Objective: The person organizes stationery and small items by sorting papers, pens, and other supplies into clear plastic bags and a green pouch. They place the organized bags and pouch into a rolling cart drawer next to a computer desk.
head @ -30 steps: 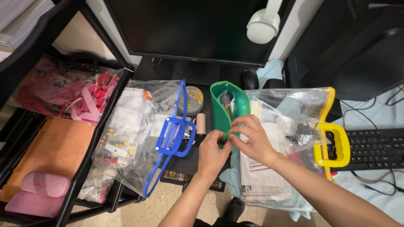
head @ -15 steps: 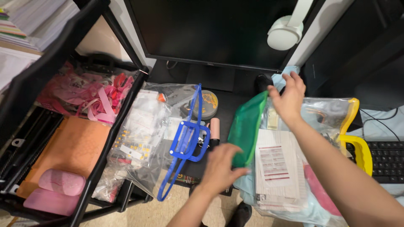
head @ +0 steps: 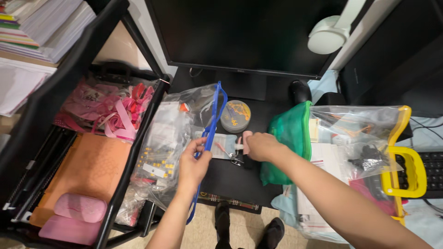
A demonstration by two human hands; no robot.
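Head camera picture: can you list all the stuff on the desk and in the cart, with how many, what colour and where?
Clear plastic bag with blue handle: one, desk's left edge.
Round tin: one, grey and orange, below the monitor.
Pink tube: one, desk centre.
Green mesh pouch: one, right of centre.
Clear plastic bag with yellow handle: one, right.
Black monitor: one, top.
Black cart: one, left, holding pink ribbons.
Left hand: pinching the blue handle.
Right hand: on the pink tube.
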